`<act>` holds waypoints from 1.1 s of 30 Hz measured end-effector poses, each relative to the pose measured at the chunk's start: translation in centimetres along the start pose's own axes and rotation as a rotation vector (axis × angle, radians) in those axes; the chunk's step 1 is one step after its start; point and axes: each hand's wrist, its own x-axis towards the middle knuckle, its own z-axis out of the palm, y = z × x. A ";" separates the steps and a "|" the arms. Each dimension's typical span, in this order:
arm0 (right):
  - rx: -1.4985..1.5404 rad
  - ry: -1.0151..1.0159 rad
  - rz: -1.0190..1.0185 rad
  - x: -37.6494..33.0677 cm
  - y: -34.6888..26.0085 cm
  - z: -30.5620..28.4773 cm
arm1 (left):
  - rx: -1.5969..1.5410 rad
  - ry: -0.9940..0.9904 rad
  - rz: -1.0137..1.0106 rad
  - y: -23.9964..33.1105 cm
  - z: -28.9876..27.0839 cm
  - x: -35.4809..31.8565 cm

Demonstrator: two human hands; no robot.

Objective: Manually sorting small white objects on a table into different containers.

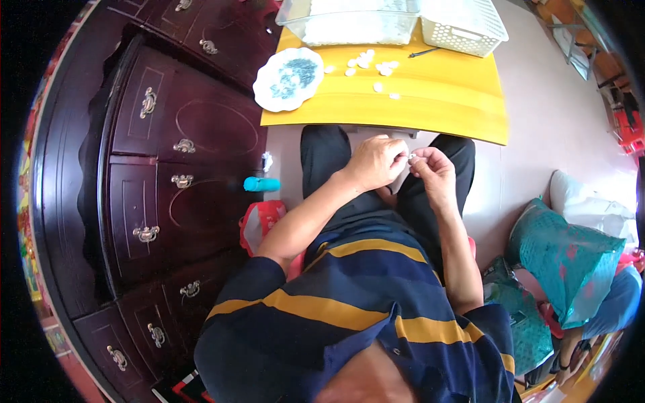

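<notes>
Over my lap, just off the near edge of the yellow table [440, 101], my two hands meet at the fingertips. My left hand [378, 162] is closed, its fingers curled in a pinch. My right hand [435, 171] pinches a small white piece [411, 156] between thumb and fingers, right against the left fingertips. The piece is too small to tell its kind. Several similar small white rounded pieces [377, 87] lie scattered on the table. A white scalloped plate [267, 94] at the table's left holds a heap of thin dark bits.
A clear plastic bin [289, 15] with white contents and a white perforated basket [463, 41] stand at the far edge, a thin black tool [423, 52] nearby. Dark wooden drawers [195, 127] line the left. A teal cylinder [262, 184] and teal bags [564, 252] flank me.
</notes>
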 end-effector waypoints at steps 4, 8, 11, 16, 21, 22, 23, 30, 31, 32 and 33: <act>-0.007 0.009 -0.017 0.0 0.2 0.4 | 0.005 -0.020 -0.016 0.0 -0.4 -0.1; -0.037 -0.001 -0.011 0.0 0.0 0.1 | -0.121 -0.014 -0.083 -0.2 0.1 0.0; 0.042 -0.001 0.002 -0.1 -0.3 0.3 | -0.197 -0.008 -0.107 -0.5 0.3 -0.1; 0.163 0.031 0.046 -0.4 -1.0 0.7 | -0.334 0.033 -0.195 0.1 0.8 -0.3; 0.163 0.044 0.058 -0.5 -0.8 0.9 | -0.473 0.058 -0.321 -0.3 1.6 -1.0; 0.163 0.045 0.058 -0.5 -0.8 1.0 | -0.472 0.058 -0.321 -0.3 1.7 -1.0; 0.152 0.058 0.046 -0.5 -0.8 1.1 | -0.484 0.062 -0.321 -0.4 1.7 -1.0; -0.067 0.143 -0.151 -0.3 0.8 1.0 | -0.484 0.014 -0.353 -0.2 1.7 -0.6; -0.066 0.144 -0.150 -0.3 0.9 1.0 | -0.483 0.012 -0.353 -0.1 1.7 -0.6; -0.079 0.157 -0.157 -0.2 0.9 1.0 | -0.466 0.001 -0.358 0.1 1.8 -0.6; -0.092 0.169 -0.164 -0.2 1.0 0.9 | -0.449 -0.011 -0.364 0.2 1.9 -0.6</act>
